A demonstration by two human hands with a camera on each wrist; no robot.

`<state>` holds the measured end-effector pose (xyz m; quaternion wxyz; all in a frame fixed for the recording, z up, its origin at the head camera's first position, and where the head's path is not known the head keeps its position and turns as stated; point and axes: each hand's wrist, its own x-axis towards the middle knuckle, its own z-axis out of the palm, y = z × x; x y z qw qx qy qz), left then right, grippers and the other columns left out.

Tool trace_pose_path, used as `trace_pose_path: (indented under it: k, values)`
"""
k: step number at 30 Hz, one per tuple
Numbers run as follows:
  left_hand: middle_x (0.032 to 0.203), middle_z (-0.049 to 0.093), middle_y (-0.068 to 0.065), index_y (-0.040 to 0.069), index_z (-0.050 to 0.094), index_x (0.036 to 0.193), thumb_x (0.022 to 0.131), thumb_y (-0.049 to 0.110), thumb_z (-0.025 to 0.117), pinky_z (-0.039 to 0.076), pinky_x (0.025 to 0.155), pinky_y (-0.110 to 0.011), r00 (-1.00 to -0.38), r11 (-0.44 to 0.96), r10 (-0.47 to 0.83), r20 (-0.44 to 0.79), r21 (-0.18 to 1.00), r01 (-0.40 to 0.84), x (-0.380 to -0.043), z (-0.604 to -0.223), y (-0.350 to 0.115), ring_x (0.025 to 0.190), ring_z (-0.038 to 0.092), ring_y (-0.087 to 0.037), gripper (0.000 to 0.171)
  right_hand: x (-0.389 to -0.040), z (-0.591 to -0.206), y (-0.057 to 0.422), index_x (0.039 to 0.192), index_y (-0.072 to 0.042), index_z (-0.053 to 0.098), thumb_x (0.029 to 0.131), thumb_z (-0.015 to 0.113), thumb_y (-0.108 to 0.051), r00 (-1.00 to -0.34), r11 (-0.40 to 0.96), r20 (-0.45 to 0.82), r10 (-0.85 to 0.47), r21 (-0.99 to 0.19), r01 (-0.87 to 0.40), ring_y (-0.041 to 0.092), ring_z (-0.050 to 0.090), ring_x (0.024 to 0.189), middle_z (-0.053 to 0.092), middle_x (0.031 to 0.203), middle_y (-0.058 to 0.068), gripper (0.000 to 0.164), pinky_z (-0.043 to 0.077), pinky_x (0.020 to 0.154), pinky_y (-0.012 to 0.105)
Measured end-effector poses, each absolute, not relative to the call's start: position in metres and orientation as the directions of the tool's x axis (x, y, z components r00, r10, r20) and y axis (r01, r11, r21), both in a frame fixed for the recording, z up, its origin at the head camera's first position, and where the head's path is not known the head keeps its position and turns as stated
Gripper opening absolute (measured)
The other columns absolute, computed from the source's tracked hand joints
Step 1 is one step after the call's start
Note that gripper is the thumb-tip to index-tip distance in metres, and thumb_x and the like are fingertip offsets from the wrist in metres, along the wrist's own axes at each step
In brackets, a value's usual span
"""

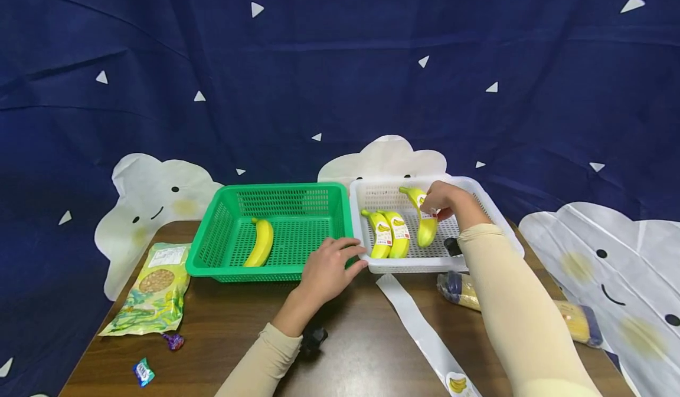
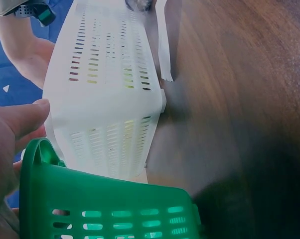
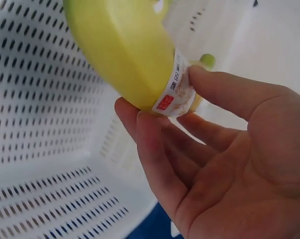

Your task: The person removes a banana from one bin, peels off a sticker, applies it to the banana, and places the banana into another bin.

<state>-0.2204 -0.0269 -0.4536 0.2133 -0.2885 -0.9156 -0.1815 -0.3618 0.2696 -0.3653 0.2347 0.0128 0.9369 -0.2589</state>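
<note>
My right hand (image 1: pixel 443 199) holds a banana (image 1: pixel 427 232) with a white label over the white basket (image 1: pixel 435 262). In the right wrist view the thumb (image 3: pixel 229 92) lies on the label (image 3: pixel 177 92) and the fingers curl in from the other side. Two more labelled bananas (image 1: pixel 381 243) lie side by side at the left of that basket. My left hand (image 1: pixel 332 264) rests where the two baskets meet, its thumb (image 2: pixel 33 114) at the white rim. One unlabelled banana (image 1: pixel 260 243) lies in the green basket (image 1: pixel 212 272).
A green-yellow food bag (image 1: pixel 159 291) and two small wrapped candies (image 1: pixel 142 373) lie at the left. A label strip (image 1: pixel 417 326) runs toward the front edge. A plastic-wrapped yellow pack (image 1: pixel 574 320) lies beneath the right forearm. A dark patterned curtain (image 1: pixel 340 78) hangs behind.
</note>
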Motion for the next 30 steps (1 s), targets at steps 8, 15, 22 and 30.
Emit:
trace_pose_path:
  k: [8,15,22,30]
  values:
    - [0.122,0.061,0.008,0.028,0.072,0.115,0.089,0.045,0.065,0.052,0.059,-0.031,-0.742,0.770,0.448,0.498,0.207,0.604,-0.219,-0.454,-0.028,0.097,0.056,-0.017,0.032,-0.368,-0.388,0.262,0.107,0.008,0.057,0.087,0.062,-0.010,-0.868,0.866,-0.495,-0.040,-0.451,0.217,0.026,0.062,0.070,0.057,0.093,0.017,0.027,0.054,0.074,0.041]
    - [0.123,0.062,0.007,0.028,0.072,0.115,0.089,0.044,0.066,0.052,0.062,-0.031,-0.747,0.772,0.451,0.488,0.207,0.601,-0.220,-0.452,-0.028,0.098,0.056,-0.018,0.031,-0.369,-0.399,0.257,0.106,0.009,0.057,0.088,0.060,-0.005,-0.857,0.880,-0.514,-0.031,-0.420,0.220,0.030,0.063,0.076,0.058,0.095,0.020,0.024,0.054,0.077,0.042]
    - [0.123,0.061,0.007,0.028,0.071,0.116,0.089,0.045,0.066,0.052,0.062,-0.030,-0.750,0.773,0.453,0.482,0.205,0.600,-0.221,-0.453,-0.026,0.099,0.056,-0.017,0.031,-0.373,-0.407,0.251,0.103,0.008,0.059,0.088,0.059,-0.003,-0.826,0.890,-0.564,0.011,-0.371,0.265,0.032,0.064,0.080,0.058,0.093,0.021,0.019,0.055,0.075,0.039]
    - [0.124,0.061,0.008,0.029,0.071,0.116,0.089,0.046,0.066,0.052,0.062,-0.031,-0.765,0.781,0.450,0.461,0.212,0.588,-0.221,-0.452,-0.027,0.099,0.054,-0.016,0.032,-0.372,-0.409,0.251,0.104,0.012,0.059,0.084,0.054,0.006,-0.787,0.875,-0.617,-0.012,-0.388,0.291,0.032,0.067,0.080,0.063,0.094,0.023,0.022,0.055,0.075,0.038]
